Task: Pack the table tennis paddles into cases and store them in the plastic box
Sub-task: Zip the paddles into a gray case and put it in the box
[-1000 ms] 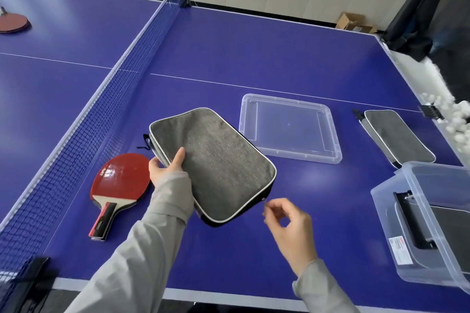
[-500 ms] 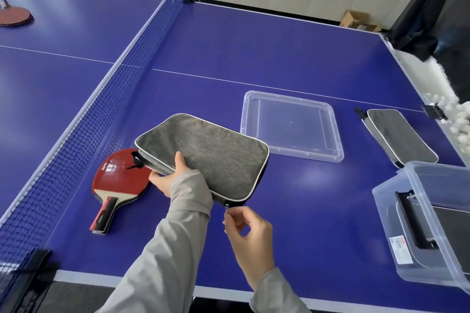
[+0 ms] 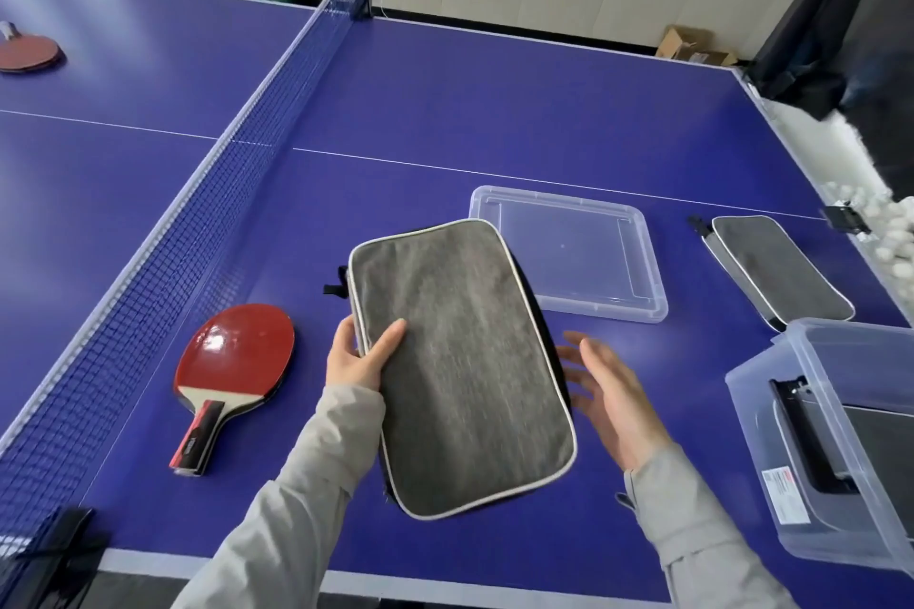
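— Where is the grey case (image 3: 460,361)?

— In the middle of the frame, lifted over the blue table (image 3: 445,114), its long side running from upper left to lower right.

— And the hands?

— The left hand (image 3: 358,356) grips the case's left edge, thumb on top and fingers underneath. The right hand (image 3: 611,398) is just to the right of the case, fingers spread and relaxed, holding nothing; whether its fingertips touch the case's edge I cannot tell.

— The paddle?

— A red paddle (image 3: 232,371) lies flat on the table left of the left hand, near the net (image 3: 198,223), handle pointing toward the lower left.

— And the box?

— The clear plastic box (image 3: 831,450) sits at the right edge, with a dark case inside. Its lid (image 3: 569,252) lies behind the held case, and a second grey case (image 3: 776,272) rests on the table at the upper right.
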Available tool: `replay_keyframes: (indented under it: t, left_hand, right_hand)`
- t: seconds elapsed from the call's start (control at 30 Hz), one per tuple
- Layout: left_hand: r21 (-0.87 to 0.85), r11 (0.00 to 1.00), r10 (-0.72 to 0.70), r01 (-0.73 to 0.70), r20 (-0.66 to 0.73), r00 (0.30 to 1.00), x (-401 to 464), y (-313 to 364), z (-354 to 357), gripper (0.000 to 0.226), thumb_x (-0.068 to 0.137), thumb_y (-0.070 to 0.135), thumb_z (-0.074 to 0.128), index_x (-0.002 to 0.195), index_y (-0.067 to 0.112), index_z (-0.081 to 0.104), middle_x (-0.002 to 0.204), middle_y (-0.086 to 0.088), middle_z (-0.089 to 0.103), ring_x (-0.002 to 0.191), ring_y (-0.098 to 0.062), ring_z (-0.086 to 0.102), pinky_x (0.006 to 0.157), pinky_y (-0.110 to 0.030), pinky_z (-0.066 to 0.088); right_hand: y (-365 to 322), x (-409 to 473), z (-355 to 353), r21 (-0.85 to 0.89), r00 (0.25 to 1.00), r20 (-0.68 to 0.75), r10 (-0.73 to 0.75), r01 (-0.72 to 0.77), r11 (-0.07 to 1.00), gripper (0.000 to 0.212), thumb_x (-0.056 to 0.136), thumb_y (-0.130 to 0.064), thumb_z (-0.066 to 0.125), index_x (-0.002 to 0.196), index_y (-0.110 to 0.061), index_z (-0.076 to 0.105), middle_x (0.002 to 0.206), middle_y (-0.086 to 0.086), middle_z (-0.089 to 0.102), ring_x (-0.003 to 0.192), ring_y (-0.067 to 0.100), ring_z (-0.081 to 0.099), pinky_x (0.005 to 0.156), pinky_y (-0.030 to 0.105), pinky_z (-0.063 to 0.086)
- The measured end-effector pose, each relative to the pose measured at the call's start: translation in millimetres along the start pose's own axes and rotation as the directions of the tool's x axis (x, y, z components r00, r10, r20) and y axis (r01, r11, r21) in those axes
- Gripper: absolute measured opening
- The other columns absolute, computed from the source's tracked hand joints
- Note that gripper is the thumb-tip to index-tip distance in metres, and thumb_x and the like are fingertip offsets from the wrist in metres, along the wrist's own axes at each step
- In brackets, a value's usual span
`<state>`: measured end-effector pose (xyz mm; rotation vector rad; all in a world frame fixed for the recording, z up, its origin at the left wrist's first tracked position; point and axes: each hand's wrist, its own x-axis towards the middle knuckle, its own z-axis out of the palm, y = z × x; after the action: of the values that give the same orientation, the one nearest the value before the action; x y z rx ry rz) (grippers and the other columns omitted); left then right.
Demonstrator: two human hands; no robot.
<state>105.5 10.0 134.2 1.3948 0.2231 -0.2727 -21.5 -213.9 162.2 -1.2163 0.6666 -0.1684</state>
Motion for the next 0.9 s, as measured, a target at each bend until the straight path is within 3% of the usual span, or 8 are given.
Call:
replay_keyframes:
  t: [0.17, 0.23, 0.33, 0.43, 0.57, 0.67, 0.8, 0.9]
  left_hand:
    - [0.018, 1.0, -0.015, 0.013, 0.111, 0.994, -13, -5, 20, 0.024, 0.077, 0.019, 0.075, 0.095, 0.026, 0.06, 0.076, 0.011, 0.071, 0.065, -0.001, 0.067, 0.053, -0.012, 0.049]
    - [0.065, 0.997, -0.041, 0.034, 0.108, 0.993, -18, -6, 27, 0.04, 0.074, 0.027, 0.077, 0.108, 0.029, 0.056, 0.092, 0.007, 0.07, 0.077, -0.008, 0.068, 0.059, -0.016, 0.051]
    - [0.489, 0.872, 0.004, -0.012, 0.017, 1.0, -25, -13, 36, 0.085, 0.071, 0.036, 0.079, 0.141, 0.031, 0.03, 0.137, 0.001, 0.041, 0.121, -0.019, 0.047, 0.095, -0.032, 0.044]
    - [0.56, 0.816, 0.033, -0.141, 0.198, 0.98, -50, -22, 56, 0.081, 0.073, 0.048, 0.074, 0.141, 0.034, 0.033, 0.144, 0.002, 0.031, 0.132, -0.014, 0.033, 0.111, -0.035, 0.029]
    - [0.36, 0.932, -0.157, 0.032, 0.324, 0.933, -81, -31, 84, 0.057, 0.085, 0.037, 0.065, 0.135, 0.041, 0.038, 0.135, 0.008, 0.04, 0.122, -0.007, 0.042, 0.102, -0.021, 0.031]
    - [0.288, 0.95, -0.21, 0.118, 0.312, 0.926, -84, -34, 85, 0.049, 0.089, 0.026, 0.062, 0.134, 0.034, 0.044, 0.132, -0.005, 0.054, 0.121, -0.021, 0.053, 0.106, -0.037, 0.04]
    - [0.259, 0.948, -0.266, 0.185, 0.327, 0.907, -84, -34, 69, 0.038, 0.092, 0.022, 0.058, 0.123, 0.04, 0.047, 0.085, 0.017, 0.071, 0.072, 0.002, 0.067, 0.062, -0.018, 0.054]
    - [0.29, 0.936, -0.288, 0.198, 0.311, 0.906, -79, -35, 53, 0.036, 0.094, 0.023, 0.054, 0.127, 0.035, 0.049, 0.094, 0.017, 0.068, 0.068, 0.007, 0.064, 0.059, -0.025, 0.054]
  right_hand:
    - [-1, -18, 0, -0.019, 0.945, 0.259, 0.199, -0.201, 0.979, 0.042, 0.093, -0.045, 0.044, 0.113, -0.017, 0.068, 0.113, 0.008, 0.07, 0.105, 0.02, 0.066, 0.079, 0.03, 0.056]
    - [3, -24, 0, 0.024, 0.964, 0.215, 0.158, -0.167, 0.986, 0.042, 0.092, -0.044, 0.046, 0.113, -0.014, 0.066, 0.112, 0.008, 0.07, 0.101, 0.021, 0.067, 0.079, 0.032, 0.057]
    - [15, -29, 6, -0.005, 0.999, 0.034, 0.041, -0.04, 0.999, 0.026, 0.095, -0.029, 0.049, 0.111, -0.015, 0.065, 0.106, 0.0, 0.072, 0.095, 0.012, 0.068, 0.079, 0.029, 0.054]
    - [29, -35, 15, -0.263, 0.986, -0.092, -0.141, 0.112, 0.958, 0.014, 0.097, -0.021, 0.05, 0.101, -0.018, 0.063, 0.096, -0.006, 0.072, 0.087, 0.002, 0.065, 0.079, 0.022, 0.049]
    - [45, -53, 32, -0.461, 0.964, -0.003, -0.266, 0.235, 0.856, 0.018, 0.096, -0.024, 0.05, 0.096, -0.041, 0.057, 0.091, -0.02, 0.07, 0.086, -0.003, 0.064, 0.071, 0.015, 0.05]
    - [54, -61, 39, -0.459, 0.968, 0.046, -0.245, 0.238, 0.856, 0.022, 0.097, -0.027, 0.049, 0.099, -0.048, 0.055, 0.098, -0.019, 0.069, 0.09, 0.004, 0.066, 0.074, 0.023, 0.054]
    - [61, -61, 37, -0.43, 0.979, 0.09, -0.18, 0.202, 0.88, 0.02, 0.096, -0.027, 0.051, 0.104, -0.045, 0.055, 0.097, -0.013, 0.071, 0.084, 0.011, 0.068, 0.074, 0.029, 0.055]
    - [62, -59, 32, -0.42, 0.977, 0.134, -0.167, 0.208, 0.883, 0.024, 0.094, -0.024, 0.055, 0.106, -0.045, 0.056, 0.101, -0.015, 0.069, 0.084, 0.006, 0.066, 0.074, 0.018, 0.053]
